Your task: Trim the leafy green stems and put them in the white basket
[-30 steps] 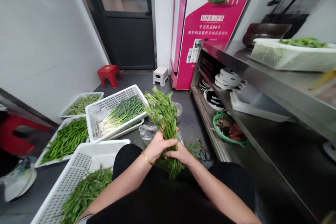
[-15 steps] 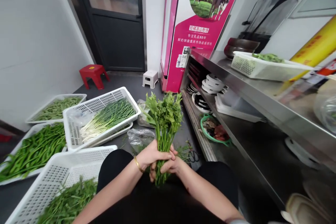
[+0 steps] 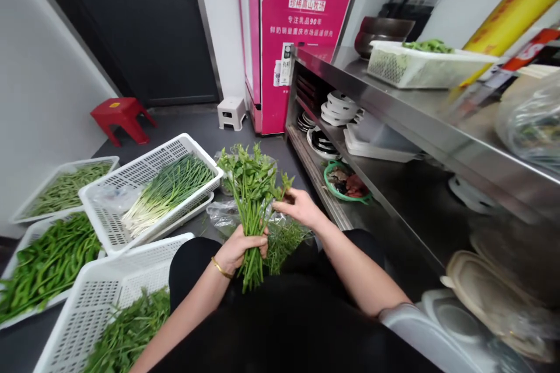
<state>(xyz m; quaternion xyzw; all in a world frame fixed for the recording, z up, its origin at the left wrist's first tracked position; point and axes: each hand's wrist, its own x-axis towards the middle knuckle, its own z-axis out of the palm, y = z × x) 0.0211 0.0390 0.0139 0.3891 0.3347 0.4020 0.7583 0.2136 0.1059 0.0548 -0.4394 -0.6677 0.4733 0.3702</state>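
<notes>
My left hand point(image 3: 239, 247) is closed round the stems of a bunch of leafy green herbs point(image 3: 250, 186), holding it upright over my lap. My right hand point(image 3: 297, 207) is raised beside the leafy top and pinches a sprig at the bunch's right edge. A gold bracelet sits on my left wrist. Loose herb sprigs point(image 3: 283, 240) lie below the bunch between my knees, over a clear plastic bag point(image 3: 221, 214) on the floor.
White slotted baskets sit on the floor at left: one point(image 3: 144, 250) with cut greens by my knee, one point(image 3: 153, 166) with scallions, others with green beans. A steel counter point(image 3: 394, 102) with plates below runs along the right. A red stool point(image 3: 120, 116) and pink fridge point(image 3: 297, 29) stand behind.
My right hand has let go of the stems and risen to the leaves at the bunch's right side. The left hand still grips the stems. The camera has turned right and down.
</notes>
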